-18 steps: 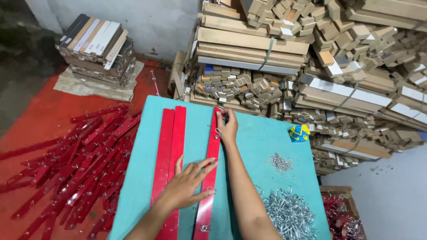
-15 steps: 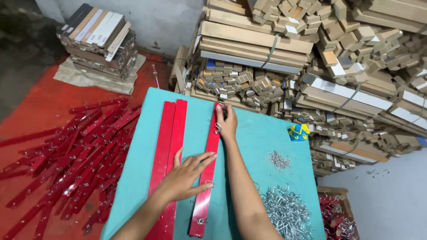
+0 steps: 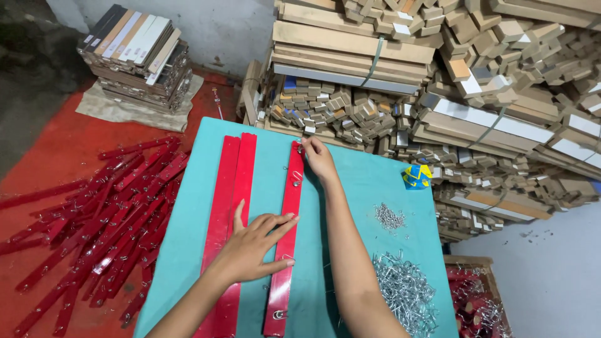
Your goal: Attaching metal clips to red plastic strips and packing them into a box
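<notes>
Right hand is at the far end of a single red strip, fingertips pinched narrow on something small at its top; can't tell what, too small. Left hand lies flat and open, palm down, fingers spread, fingertips pressing on that strip about midway along, palm over the pair of red strips just beside it. Nothing gripped by the left.

The single strip runs lengthwise down the turquoise table, roughly centre, far end near the far edge, near end close to the near edge. It has metal clips fitted, one near the far end, one near the near end. The pair lies parallel to its left, the two touching each other.

Toward the right edge: small pile of screws, yellow-blue box beyond it. Near right corner: heap of metal clips.

Floor left of table: scattered red strips. Behind the table: stacked wooden blocks and boards.
</notes>
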